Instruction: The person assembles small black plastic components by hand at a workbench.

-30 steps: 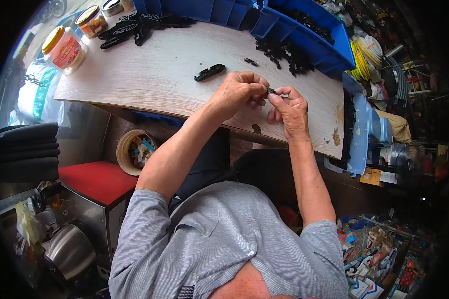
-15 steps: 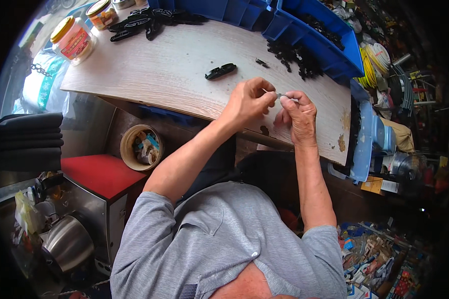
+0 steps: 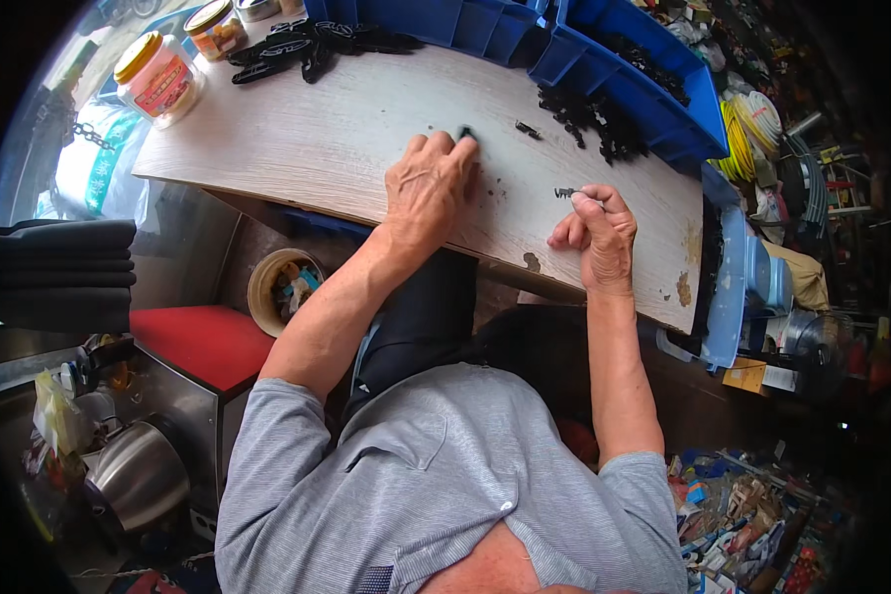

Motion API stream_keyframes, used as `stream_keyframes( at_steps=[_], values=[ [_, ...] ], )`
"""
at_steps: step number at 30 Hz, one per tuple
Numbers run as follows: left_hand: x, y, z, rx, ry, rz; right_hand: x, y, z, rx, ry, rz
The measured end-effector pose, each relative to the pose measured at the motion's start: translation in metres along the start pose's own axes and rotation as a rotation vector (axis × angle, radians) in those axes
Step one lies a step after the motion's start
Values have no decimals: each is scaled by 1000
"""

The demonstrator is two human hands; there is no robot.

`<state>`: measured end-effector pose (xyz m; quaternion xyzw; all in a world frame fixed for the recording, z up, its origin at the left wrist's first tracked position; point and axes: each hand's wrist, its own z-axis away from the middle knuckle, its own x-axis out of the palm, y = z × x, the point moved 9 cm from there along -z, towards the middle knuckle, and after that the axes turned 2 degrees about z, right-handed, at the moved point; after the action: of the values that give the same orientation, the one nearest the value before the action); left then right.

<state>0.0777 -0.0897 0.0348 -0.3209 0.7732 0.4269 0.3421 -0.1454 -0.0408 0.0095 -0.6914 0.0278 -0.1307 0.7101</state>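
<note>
My left hand [image 3: 426, 188] is on the table [image 3: 297, 129] with its fingers curled round a black oblong plastic part [image 3: 466, 132]. Only the far end of that part shows past the fingertips; the hand hides the rest. To the right, my right hand [image 3: 605, 233] pinches a small dark toothed piece [image 3: 565, 193] between thumb and forefinger, just above the tabletop. Its other fingers are curled in. Farther back lies a single small black piece [image 3: 529, 131], apart from both hands.
Black oblong parts [image 3: 312, 45] are heaped at the back left beside lidded jars [image 3: 160, 84]. Blue bins [image 3: 624, 79] line the back, with small black pieces [image 3: 594, 124] spilled before one. A waste bucket [image 3: 267, 287] stands below the table's front edge, near a red-topped cabinet [image 3: 203, 346].
My left hand has left the right one, moved leftward and closed over the black oblong part. My right hand stays nearly in place, and the toothed piece now shows between its fingertips.
</note>
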Motion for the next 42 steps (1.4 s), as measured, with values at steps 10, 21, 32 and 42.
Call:
stream_keyframes(
  at_steps=[10,21,32,42],
  values=[
    [-7,1,9,59,107,120,9,4,2,20,-23,-106],
    [47,51,26,-407,-375,1527,11,11,8,77,-85,-259],
    [50,56,21,-393,-387,1552,9,20,3,129,-195,-261],
    [60,43,26,-599,-318,1585,20,7,8,108,-130,-39]
  ],
)
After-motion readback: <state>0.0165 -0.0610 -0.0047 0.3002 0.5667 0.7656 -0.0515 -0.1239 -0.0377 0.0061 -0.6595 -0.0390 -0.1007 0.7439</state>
